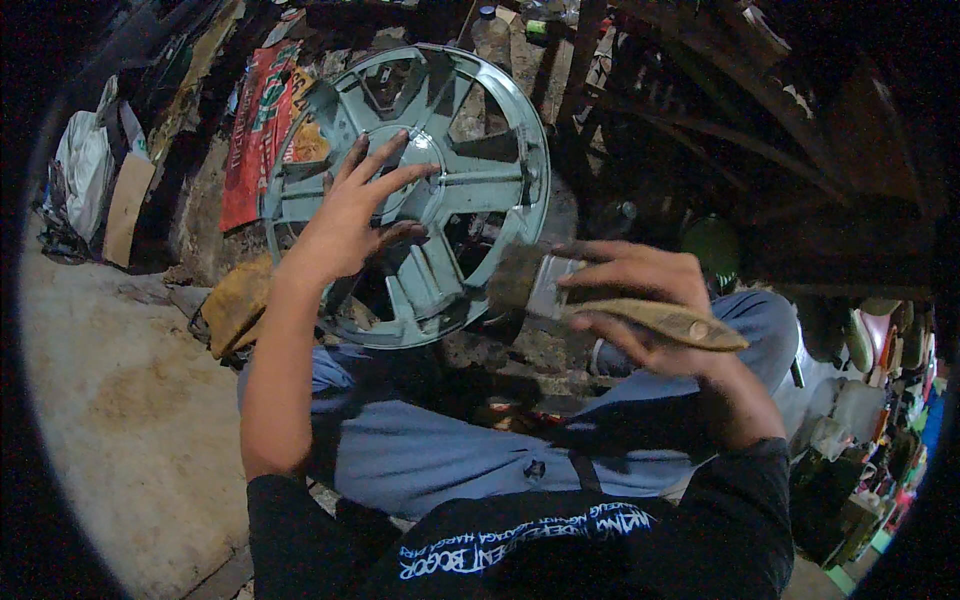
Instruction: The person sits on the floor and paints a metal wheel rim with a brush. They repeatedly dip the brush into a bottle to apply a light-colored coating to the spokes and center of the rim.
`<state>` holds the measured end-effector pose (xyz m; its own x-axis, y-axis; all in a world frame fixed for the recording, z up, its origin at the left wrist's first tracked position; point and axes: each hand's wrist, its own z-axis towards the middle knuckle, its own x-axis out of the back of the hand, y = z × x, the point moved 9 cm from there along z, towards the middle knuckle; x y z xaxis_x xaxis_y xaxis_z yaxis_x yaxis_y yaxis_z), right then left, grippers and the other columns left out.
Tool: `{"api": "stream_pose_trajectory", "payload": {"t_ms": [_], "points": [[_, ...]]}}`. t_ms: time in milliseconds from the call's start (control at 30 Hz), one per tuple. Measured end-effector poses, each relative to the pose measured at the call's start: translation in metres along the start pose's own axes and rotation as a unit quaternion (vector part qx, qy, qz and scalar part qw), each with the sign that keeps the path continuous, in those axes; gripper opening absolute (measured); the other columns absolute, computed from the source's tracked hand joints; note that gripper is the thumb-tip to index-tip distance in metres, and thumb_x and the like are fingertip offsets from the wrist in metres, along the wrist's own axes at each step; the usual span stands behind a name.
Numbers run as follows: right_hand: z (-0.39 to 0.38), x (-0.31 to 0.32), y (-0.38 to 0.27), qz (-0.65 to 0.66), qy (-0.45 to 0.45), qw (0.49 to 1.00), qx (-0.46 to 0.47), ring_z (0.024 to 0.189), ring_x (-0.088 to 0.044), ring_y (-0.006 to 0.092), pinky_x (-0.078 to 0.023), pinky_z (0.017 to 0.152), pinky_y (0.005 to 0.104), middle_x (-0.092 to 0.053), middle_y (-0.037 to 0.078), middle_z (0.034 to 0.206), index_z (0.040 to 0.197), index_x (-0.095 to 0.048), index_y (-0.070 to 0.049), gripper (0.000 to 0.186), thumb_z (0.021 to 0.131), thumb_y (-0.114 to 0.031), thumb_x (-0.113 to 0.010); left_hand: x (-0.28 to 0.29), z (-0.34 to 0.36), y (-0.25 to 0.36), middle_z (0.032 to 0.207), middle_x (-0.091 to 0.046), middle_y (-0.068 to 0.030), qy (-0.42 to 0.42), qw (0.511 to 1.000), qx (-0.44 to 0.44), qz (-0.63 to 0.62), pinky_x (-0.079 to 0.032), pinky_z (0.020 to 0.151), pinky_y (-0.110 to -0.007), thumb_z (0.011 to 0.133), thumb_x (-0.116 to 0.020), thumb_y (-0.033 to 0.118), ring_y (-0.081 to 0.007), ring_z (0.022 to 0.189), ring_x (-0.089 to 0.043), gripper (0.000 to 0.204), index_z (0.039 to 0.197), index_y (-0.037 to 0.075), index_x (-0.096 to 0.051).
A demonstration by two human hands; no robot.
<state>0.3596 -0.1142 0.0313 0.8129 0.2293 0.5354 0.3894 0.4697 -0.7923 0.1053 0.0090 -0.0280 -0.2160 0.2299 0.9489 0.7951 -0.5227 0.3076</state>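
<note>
A pale grey-green wheel cover (490, 183) with broad spokes is tilted up in front of my knees, dark marks along its spokes and rim. Over its hub, my left hand (345, 215) rests with the fingers spread; the fingertips are dark with grime. My right hand (645, 275) grips a wide paintbrush (655, 320) by its wooden handle, thumb below and fingers above. The brush's metal band shows, and its dark bristles, smeared by motion, are at the lower right rim of the wheel cover. Whether they touch it I cannot tell.
Behind the wheel cover lie a red printed sheet (250, 150) and a bottle (490, 38). A yellow-brown crumpled piece (238, 308) sits on the left, near a white bag (82, 165) and cardboard (128, 208). Dark wooden beams (700, 130) cross the far right; mixed clutter (865, 405) lies nearer.
</note>
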Motion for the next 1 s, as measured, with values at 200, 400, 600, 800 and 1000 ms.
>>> {"api": "stream_pose_trajectory", "payload": {"t_ms": [200,400,600,800,1000], "points": [[0.004,0.010,0.011,-0.018,0.004,1.000,-0.003,0.112,-0.073,0.0354,-0.058,0.093,0.0390,-0.075,0.019,0.117,0.112,-0.077,-0.006,0.032,0.081,-0.010,-0.084,0.001,0.001,0.005,0.174,-0.019,0.0104,-0.077,0.994,0.022,0.071,-0.015,0.117,-0.082,0.081,-0.076,0.000,-0.0364,0.161,-0.013,0.090,0.154,0.042,-0.047],[0.003,-0.012,0.007,0.033,-0.001,0.999,-0.026,0.114,-0.071,0.0378,-0.058,0.094,0.0404,-0.070,0.020,0.128,0.111,-0.078,-0.008,0.031,0.082,-0.011,-0.085,0.001,0.003,0.003,0.173,-0.022,0.0107,-0.050,0.999,-0.017,-0.007,-0.013,0.121,-0.078,0.080,-0.075,-0.003,-0.0391,0.160,-0.013,0.093,0.154,0.044,-0.047],[0.010,0.000,0.021,-0.120,0.044,0.991,0.040,0.111,-0.073,0.0355,-0.060,0.091,0.0389,-0.072,0.018,0.123,0.110,-0.079,-0.011,0.025,0.085,-0.007,-0.078,-0.005,0.007,0.001,0.173,-0.023,0.0095,-0.054,0.998,-0.029,0.012,-0.010,0.119,-0.080,0.080,-0.081,0.008,-0.0422,0.160,-0.010,0.082,0.150,0.044,-0.054],[0.007,0.026,0.021,-0.184,0.225,0.957,-0.020,0.104,-0.076,0.0302,-0.061,0.087,0.0347,-0.072,0.019,0.127,0.111,-0.080,-0.015,0.032,0.081,-0.005,-0.082,-0.008,0.007,0.002,0.173,-0.023,0.0080,-0.053,0.998,-0.023,-0.032,-0.007,0.116,-0.084,0.079,-0.084,0.018,-0.0425,0.160,-0.006,0.077,0.147,0.045,-0.057],[0.008,0.015,0.038,-0.149,0.171,0.974,-0.021,0.112,-0.073,0.0310,-0.059,0.091,0.0350,-0.069,0.019,0.134,0.111,-0.079,-0.011,0.030,0.082,-0.004,-0.082,-0.003,0.008,0.008,0.173,-0.025,0.0053,-0.074,0.995,-0.035,0.055,-0.007,0.118,-0.081,0.083,-0.081,0.022,-0.0404,0.161,-0.008,0.070,0.146,0.043,-0.059]]}}
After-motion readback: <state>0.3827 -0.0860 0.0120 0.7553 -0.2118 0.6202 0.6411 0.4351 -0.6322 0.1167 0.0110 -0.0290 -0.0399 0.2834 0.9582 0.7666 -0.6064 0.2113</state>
